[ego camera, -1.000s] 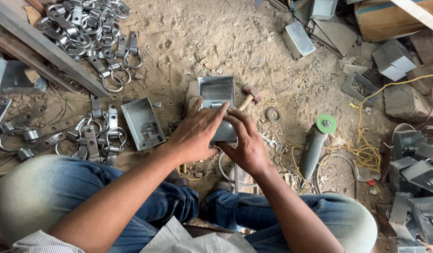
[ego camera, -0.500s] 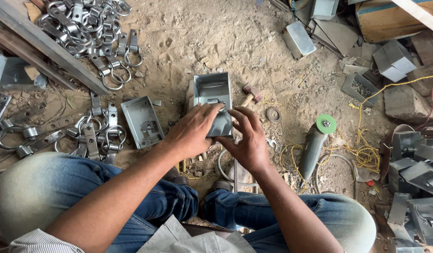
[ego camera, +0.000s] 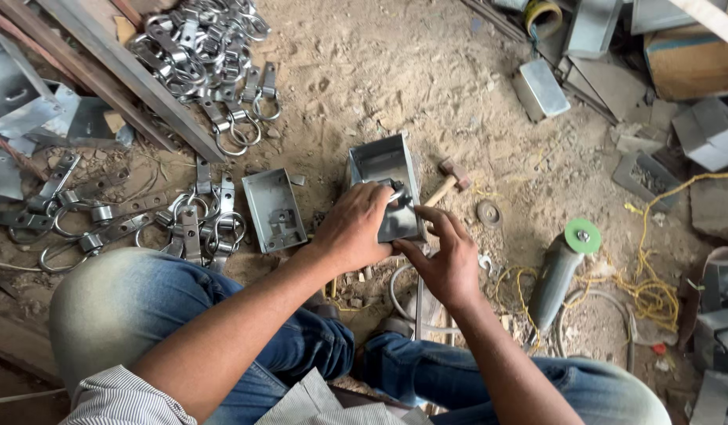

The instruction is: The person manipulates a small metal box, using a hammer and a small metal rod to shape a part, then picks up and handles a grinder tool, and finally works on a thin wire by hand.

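Observation:
A grey sheet-metal box (ego camera: 384,167) stands open side up on the sandy ground between my knees. My left hand (ego camera: 353,230) grips its near left wall and holds a metal ring clasp (ego camera: 396,191) inside it. My right hand (ego camera: 447,260) touches the box's near right edge with its fingertips. A small hammer (ego camera: 447,179) with a wooden handle lies just right of the box.
A second open metal box (ego camera: 275,208) lies left of the first. Piles of ring clasps (ego camera: 206,47) lie at the upper left and at the left (ego camera: 127,224). An angle grinder (ego camera: 559,271) with a green disc and yellow cord lies right. More metal boxes (ego camera: 541,88) are scattered behind.
The box was pulled slightly nearer and tilted up. My left hand shifted onto its near wall with a ring clasp, and my right hand slid down to the box's near right edge.

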